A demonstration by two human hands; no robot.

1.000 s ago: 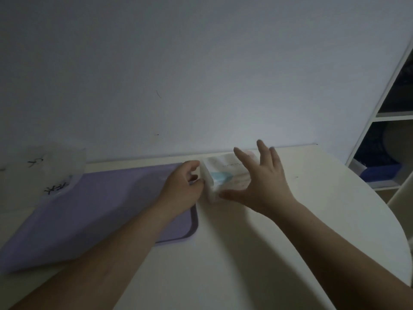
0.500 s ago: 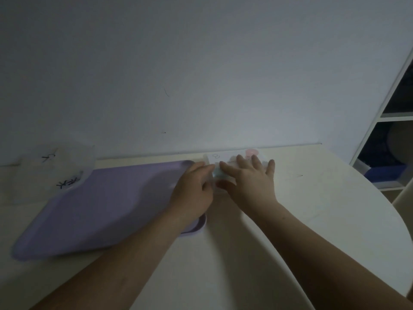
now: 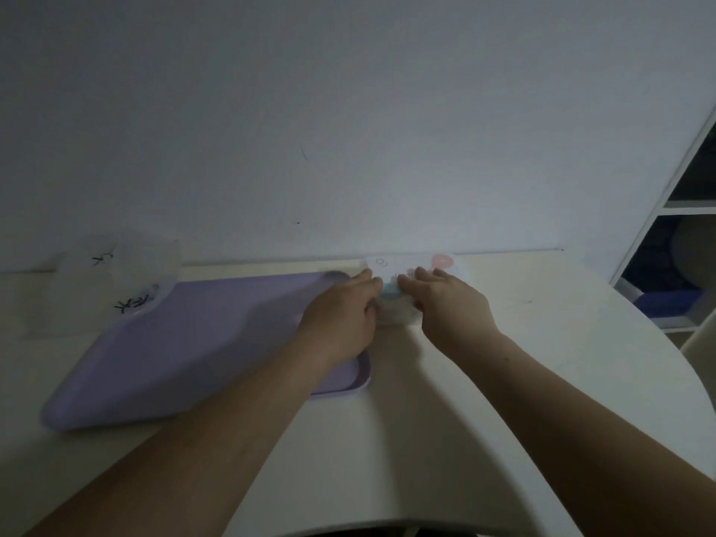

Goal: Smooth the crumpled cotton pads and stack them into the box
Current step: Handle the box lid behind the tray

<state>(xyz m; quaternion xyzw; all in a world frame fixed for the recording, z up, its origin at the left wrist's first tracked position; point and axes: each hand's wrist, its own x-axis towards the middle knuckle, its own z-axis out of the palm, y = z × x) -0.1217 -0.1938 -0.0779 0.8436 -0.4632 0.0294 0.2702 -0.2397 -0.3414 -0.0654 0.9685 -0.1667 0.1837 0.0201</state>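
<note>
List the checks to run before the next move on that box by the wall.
1. Left hand holding the box: ok, fingers grip its left end.
2. Right hand holding the box: ok, fingers curl over its top.
3. Box supported: ok, it sits on the table against the wall.
4. Box open: cannot tell, the hands cover it.
5. Cotton pads within sight: not ok, none visible.
6. Purple tray out of the way: ok, it lies left of the box.
</note>
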